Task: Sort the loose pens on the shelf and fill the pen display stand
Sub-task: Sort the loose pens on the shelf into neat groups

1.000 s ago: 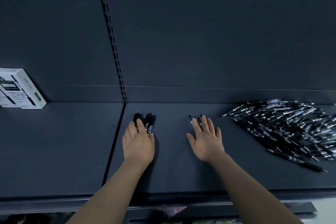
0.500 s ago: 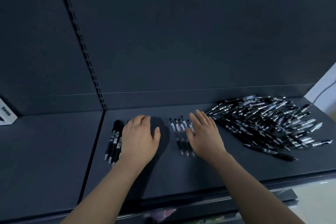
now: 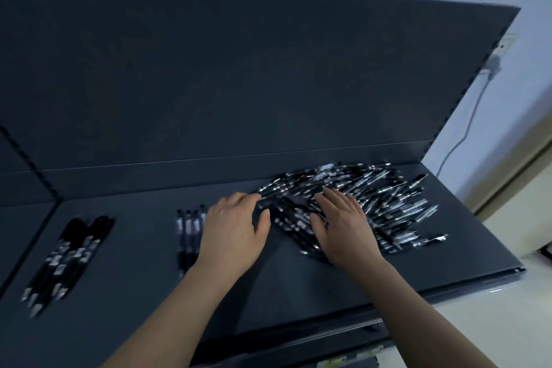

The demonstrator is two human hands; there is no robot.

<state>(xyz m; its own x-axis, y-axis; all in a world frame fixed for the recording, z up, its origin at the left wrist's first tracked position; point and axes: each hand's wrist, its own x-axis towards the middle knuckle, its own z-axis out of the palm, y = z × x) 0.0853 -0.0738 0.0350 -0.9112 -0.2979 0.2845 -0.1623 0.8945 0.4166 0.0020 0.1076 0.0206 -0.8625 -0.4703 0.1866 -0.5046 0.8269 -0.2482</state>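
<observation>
Found the loose pens [image 3: 385, 197] heaped toward the right rear corner of the shelf [image 3: 298, 296], a tangled fan of black and silver barrels reaching almost to the right edge. Found the right hand [image 3: 346, 230] and the left hand [image 3: 236, 236] palm down at the near left side of that heap. Saw the right hand laid flat on top of the pens, fingers straight and slightly spread, pressing down and gripping nothing. Saw the left hand just beside it, fingers loosely curved, tips touching the heap's left fringe, thumb out toward the right hand, nothing visibly closed inside it, though blurred by motion. Read this as a raking or spreading hold: flat palms to fan the tangle out and expose single pens for picking by kind. Noted two sorted groups farther left along the shelf: a short row of white-banded pens [image 3: 188, 230] lined up parallel, just beside the left hand and partly hidden by its wrist, and a bundle of darker pens [image 3: 68, 254] near the shelf's left edge, well apart from both hands. Took the parallel layout as deliberate, keeping kinds separate and ready for lifting in handfuls. Saw no display stand anywhere in view, so judged the sorting far from done and the filling not yet begun.
</observation>
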